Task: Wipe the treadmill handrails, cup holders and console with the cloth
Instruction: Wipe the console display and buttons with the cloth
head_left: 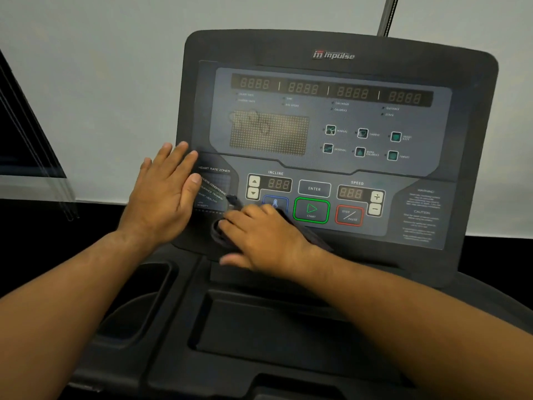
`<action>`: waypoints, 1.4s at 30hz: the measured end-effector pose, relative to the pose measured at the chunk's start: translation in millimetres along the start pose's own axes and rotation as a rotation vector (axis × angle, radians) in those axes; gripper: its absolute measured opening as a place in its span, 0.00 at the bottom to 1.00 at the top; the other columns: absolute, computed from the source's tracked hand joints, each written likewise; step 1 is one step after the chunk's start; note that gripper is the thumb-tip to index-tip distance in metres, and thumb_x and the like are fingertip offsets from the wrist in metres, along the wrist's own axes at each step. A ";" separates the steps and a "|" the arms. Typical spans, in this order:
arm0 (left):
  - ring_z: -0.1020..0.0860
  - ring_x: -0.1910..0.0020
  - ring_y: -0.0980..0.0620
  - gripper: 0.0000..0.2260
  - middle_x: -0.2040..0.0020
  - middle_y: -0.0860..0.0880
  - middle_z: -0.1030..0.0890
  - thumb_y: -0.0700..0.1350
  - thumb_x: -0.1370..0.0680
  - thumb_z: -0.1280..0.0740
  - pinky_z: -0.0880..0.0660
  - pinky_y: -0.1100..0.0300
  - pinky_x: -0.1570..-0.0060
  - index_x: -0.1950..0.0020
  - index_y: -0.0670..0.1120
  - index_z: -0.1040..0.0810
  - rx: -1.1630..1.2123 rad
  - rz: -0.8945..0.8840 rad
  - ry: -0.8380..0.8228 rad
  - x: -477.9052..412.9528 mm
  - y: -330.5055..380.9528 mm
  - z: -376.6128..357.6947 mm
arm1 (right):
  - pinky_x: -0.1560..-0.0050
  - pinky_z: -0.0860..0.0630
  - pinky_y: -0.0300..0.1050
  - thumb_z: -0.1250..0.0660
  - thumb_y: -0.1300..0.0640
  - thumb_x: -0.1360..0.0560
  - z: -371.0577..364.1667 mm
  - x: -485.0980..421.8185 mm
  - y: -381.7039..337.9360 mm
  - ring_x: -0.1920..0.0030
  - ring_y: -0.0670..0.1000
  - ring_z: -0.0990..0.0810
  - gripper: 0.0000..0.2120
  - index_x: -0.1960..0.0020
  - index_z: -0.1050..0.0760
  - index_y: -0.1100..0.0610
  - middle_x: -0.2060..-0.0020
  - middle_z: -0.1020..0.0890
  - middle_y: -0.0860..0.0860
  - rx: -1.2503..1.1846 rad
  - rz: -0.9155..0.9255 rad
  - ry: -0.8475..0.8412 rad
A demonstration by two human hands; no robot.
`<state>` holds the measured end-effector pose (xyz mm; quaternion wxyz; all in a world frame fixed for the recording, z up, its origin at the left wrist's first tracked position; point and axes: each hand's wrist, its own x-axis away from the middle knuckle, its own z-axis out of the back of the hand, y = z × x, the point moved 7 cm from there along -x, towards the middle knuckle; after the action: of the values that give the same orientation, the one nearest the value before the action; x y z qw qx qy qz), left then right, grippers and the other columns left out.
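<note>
The dark treadmill console (340, 145) fills the middle of the view, with number displays on top and the INCLINE, ENTER, START and STOP buttons below. My left hand (164, 194) lies flat with straight fingers on the console's left edge, beside the heart rate zone chart. My right hand (262, 238) presses a dark cloth (222, 230) onto the lower left of the console, just left of the START button. Most of the cloth is hidden under that hand. A deep cup holder (138, 301) sits at the lower left.
A shallow dark tray (274, 327) lies below the console in the middle. A pale wall stands behind the console, with a dark window frame (26, 145) at the left and a thin pole (388, 15) rising behind the top edge.
</note>
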<state>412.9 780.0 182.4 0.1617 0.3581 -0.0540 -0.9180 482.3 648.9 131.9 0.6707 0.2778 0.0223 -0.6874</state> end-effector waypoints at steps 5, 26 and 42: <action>0.34 0.28 0.42 0.25 0.29 0.41 0.29 0.53 0.18 0.50 0.38 0.44 0.28 0.29 0.40 0.29 -0.002 -0.020 0.063 6.1 -3.6 9.5 | 0.66 0.21 0.55 0.45 0.46 0.22 21.5 9.5 20.3 0.59 0.62 0.21 0.21 0.41 0.23 0.58 0.53 0.21 0.58 -0.144 -0.136 0.041; 0.25 0.50 0.40 0.18 0.45 0.42 0.22 0.50 0.19 0.45 0.29 0.46 0.52 0.40 0.43 0.22 -0.077 -0.044 0.003 23.8 30.0 -21.0 | 0.59 0.34 0.52 0.40 0.55 0.24 13.9 164.3 47.7 0.57 0.60 0.25 0.20 0.33 0.31 0.55 0.39 0.26 0.58 0.165 0.002 -0.047; 0.26 0.49 0.39 0.18 0.46 0.40 0.23 0.50 0.19 0.44 0.29 0.45 0.51 0.39 0.41 0.22 -0.058 -0.040 0.109 20.8 11.2 5.8 | 0.65 0.29 0.50 0.46 0.44 0.21 -5.9 36.1 -4.0 0.64 0.60 0.23 0.18 0.47 0.22 0.54 0.61 0.21 0.57 0.000 -0.161 0.056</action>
<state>397.6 762.4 175.7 0.1564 0.4037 -0.0112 -0.9014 482.5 618.8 110.7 0.6122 0.2942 0.0634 -0.7312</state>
